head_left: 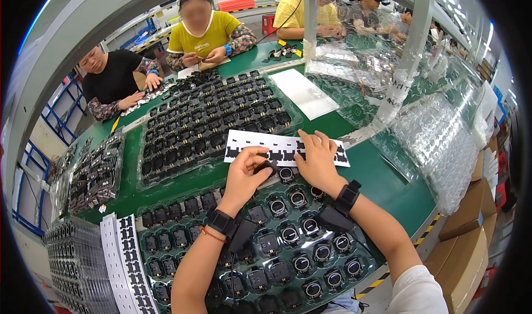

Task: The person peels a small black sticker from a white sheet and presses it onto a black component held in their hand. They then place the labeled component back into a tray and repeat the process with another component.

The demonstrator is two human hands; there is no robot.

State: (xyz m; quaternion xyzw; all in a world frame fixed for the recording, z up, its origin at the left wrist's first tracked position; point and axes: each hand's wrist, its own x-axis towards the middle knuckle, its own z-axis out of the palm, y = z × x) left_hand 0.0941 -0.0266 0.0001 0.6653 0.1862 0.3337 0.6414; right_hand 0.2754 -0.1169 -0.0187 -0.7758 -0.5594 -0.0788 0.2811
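Observation:
My left hand point(246, 175) is closed, thumb and fingers pinching a small black plastic housing point(268, 166) above the near tray. Beside it, my right hand point(318, 161) rests its fingertips on a white sheet of black die-cut stickers point(332, 154), fingers apart and nothing visibly held. The sheet lies across the gap between two trays. Below both hands is a clear plastic tray point(363, 247) of black housings. On its right side several of them carry round silver-rimmed parts point(289, 235); those on its left are plain black.
A second clear tray point(293, 111) of black housings sits farther off. Stacked trays point(77, 264) and more sticker sheets point(113, 258) stand at left. A metal post point(310, 31), bubble wrap point(438, 142) and cardboard boxes point(460, 253) are at right. Co-workers point(202, 34) work across the green table point(388, 186).

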